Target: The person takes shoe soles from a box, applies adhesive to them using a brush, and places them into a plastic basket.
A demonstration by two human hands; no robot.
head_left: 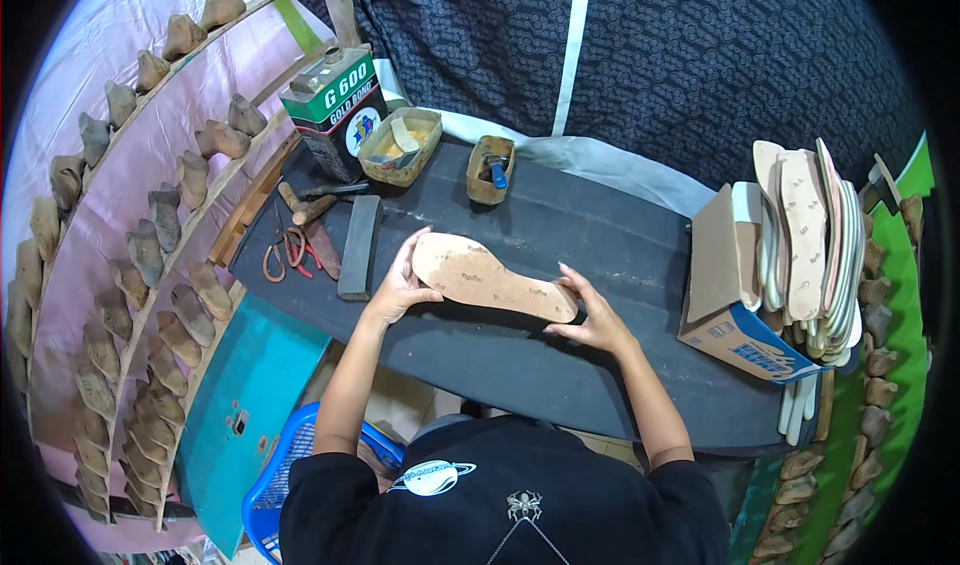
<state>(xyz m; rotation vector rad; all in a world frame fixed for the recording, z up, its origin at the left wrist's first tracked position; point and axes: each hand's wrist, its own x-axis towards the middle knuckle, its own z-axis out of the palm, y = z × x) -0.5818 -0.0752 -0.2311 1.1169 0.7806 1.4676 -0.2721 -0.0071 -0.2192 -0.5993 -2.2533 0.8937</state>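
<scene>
Between my two hands, above the dark table (440,365), is a tan insole (490,280) with small printed marks on its face. My left hand (401,287) grips its wide end at the left, thumb on the near edge and fingers at the far edge. At the narrower right end, my right hand (592,317) holds it between thumb and fingers. Just left of my left hand lies a long dark grey block (359,248). Red-handled scissors (293,247) and a wooden-handled tool (313,208) rest beyond it.
At the right stands a cardboard box (722,255) packed with many insoles (805,235). Along the back are a green and black can (338,110), a tub with paste-like residue (400,165) and a small box (488,190). Racks of shoe lasts (145,250) flank the table.
</scene>
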